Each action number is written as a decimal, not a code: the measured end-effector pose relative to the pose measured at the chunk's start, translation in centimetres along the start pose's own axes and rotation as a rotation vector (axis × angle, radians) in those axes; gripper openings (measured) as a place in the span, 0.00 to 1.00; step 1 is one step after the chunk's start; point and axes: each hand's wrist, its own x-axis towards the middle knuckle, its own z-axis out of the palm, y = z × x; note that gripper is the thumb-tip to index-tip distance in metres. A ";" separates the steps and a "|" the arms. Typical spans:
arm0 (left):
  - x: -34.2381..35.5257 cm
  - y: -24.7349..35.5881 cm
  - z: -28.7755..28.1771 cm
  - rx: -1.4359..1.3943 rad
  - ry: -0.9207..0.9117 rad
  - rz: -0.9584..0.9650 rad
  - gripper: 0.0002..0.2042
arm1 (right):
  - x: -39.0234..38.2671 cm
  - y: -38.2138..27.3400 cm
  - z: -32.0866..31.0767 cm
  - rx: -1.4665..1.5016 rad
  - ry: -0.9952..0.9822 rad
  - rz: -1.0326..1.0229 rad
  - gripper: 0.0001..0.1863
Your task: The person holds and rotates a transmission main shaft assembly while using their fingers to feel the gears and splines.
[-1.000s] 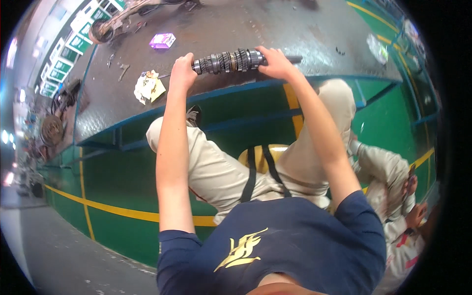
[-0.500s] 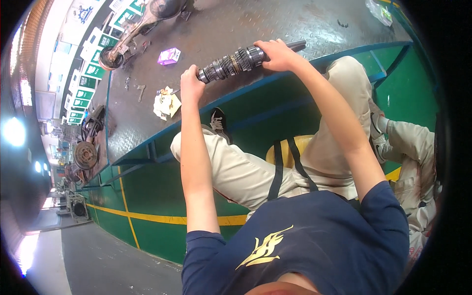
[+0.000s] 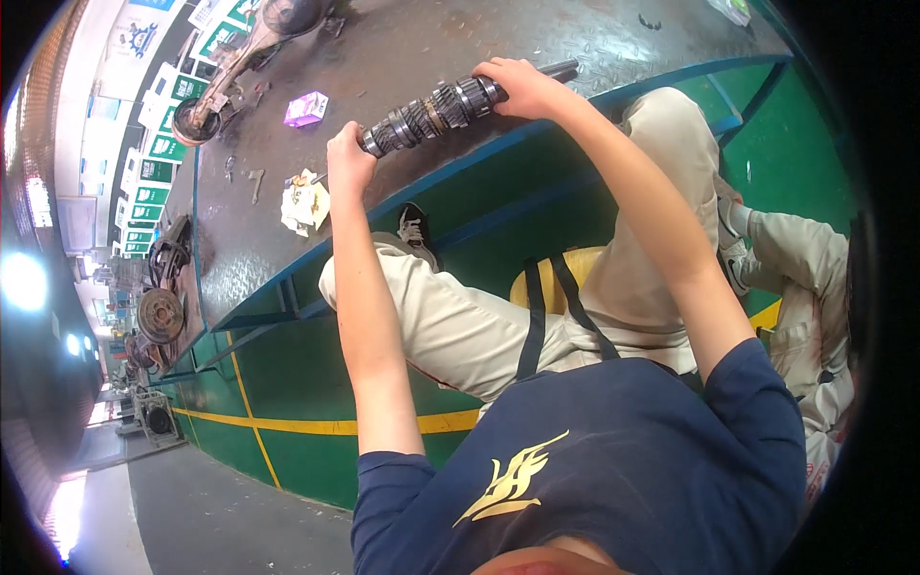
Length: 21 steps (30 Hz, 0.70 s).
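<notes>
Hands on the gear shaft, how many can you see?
2: the left hand is at the left end of the gear shaft, and the right hand grips it toward its right end. None seem hidden.

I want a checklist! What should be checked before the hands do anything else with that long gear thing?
1. Left hand on the geared shaft: ok, it grips the left end.
2. Right hand on the shaft: ok, it grips beyond the gears, with the thin end poking out past it.
3. Purple box out of the way: ok, it sits apart from the shaft and both hands.
4. Crumpled pale sheet free of the left arm: cannot tell, they look very close.
5. Shaft off the table: cannot tell from this view.
</notes>
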 end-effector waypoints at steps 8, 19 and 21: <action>0.0 0.1 -0.1 -0.004 -0.066 -0.064 0.05 | -0.2 -0.6 -0.8 0.061 -0.043 0.047 0.33; -0.3 -0.2 0.5 -0.018 -0.070 -0.077 0.07 | -0.4 -1.6 -1.6 0.073 0.052 0.015 0.27; -0.4 -0.3 0.4 -0.016 -0.084 -0.095 0.07 | -0.3 -2.0 -1.7 0.062 0.045 0.028 0.27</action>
